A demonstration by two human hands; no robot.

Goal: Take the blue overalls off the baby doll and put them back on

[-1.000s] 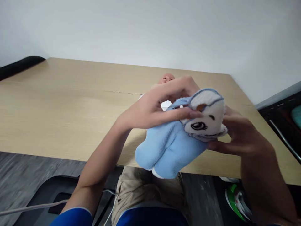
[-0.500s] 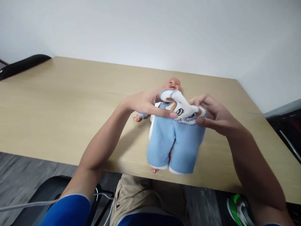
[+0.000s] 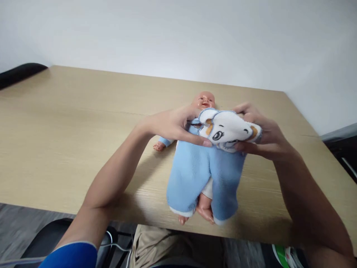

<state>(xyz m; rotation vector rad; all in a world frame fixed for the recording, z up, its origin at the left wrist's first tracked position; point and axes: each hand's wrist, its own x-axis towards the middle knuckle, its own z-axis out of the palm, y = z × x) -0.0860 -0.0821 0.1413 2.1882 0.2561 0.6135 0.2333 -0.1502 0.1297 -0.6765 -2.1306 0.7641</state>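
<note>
A baby doll lies on its back on the light wooden table, head toward the wall, bare feet near the front edge. Over its body hang light blue fleece pants with a white bib showing a cartoon animal face. My left hand pinches the left side of the garment's top. My right hand grips the right side of the white bib. Both hands are closed on the fabric above the doll's chest. The doll's small left arm sticks out beside my left hand.
A white wall stands behind the table. The back of a black chair shows at the far left. Dark furniture sits past the table's right edge. Below the front edge are my khaki shorts, a black chair base, a cable and something green.
The garment moved from near the table's front edge onto the doll, and its legs now hang lengthwise over the doll's legs. Both hands went forward with it.
</note>
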